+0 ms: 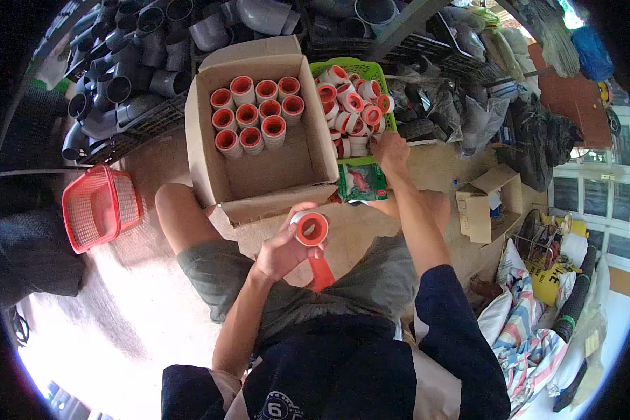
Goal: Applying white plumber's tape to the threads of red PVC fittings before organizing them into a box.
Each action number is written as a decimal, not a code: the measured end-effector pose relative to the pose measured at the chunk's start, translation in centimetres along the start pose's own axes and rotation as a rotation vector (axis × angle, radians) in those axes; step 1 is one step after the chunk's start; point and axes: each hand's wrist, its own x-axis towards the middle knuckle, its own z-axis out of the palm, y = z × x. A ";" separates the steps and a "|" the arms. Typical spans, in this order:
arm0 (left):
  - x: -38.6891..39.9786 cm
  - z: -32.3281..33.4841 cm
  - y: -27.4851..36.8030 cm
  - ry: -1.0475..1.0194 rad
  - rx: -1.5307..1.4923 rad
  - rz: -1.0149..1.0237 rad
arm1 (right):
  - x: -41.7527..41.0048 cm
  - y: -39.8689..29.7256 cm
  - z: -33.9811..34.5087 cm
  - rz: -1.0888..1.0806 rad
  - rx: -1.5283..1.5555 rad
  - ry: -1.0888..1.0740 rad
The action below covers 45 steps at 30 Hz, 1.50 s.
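Observation:
My left hand (278,253) holds a white spool with a red core (312,229), apparently thread seal tape, with its round end facing up; whether more spools are stacked beneath it is hidden. Over the near right corner of a green plastic basket (353,63), my right hand (391,151) reaches in among loose spools of the same kind (353,103). Its fingertips are hidden, so a grip cannot be made out. Left of the basket stands an open cardboard box (273,176). Upright stacks of spools (247,116) fill its far and left parts.
A green printed packet (363,181) lies against the basket's near side. Red plastic baskets (101,207) stand at left. Black crates of grey pipe fittings (136,107) line the back. A smaller carton (489,205) and sacks (525,336) are at right. Something red (321,274) lies between my legs.

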 end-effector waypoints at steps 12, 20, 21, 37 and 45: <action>-0.1 0.1 0.0 0.041 -0.013 0.066 | -11.0 3.2 -4.1 0.033 1.105 -0.201; -0.2 0.4 -0.7 0.014 0.217 -0.007 | -24.2 -0.4 -6.2 -0.186 1.732 -0.727; -0.2 0.4 -0.8 -0.016 0.243 -0.022 | -25.0 -0.3 -5.8 -0.212 1.791 -0.733; -0.3 0.1 -1.5 -0.116 0.116 -0.104 | -25.8 0.3 -5.7 -0.213 1.786 -0.583; -0.3 0.6 -1.9 -0.069 0.075 -0.027 | -26.0 -0.1 -6.6 -0.171 1.623 -0.605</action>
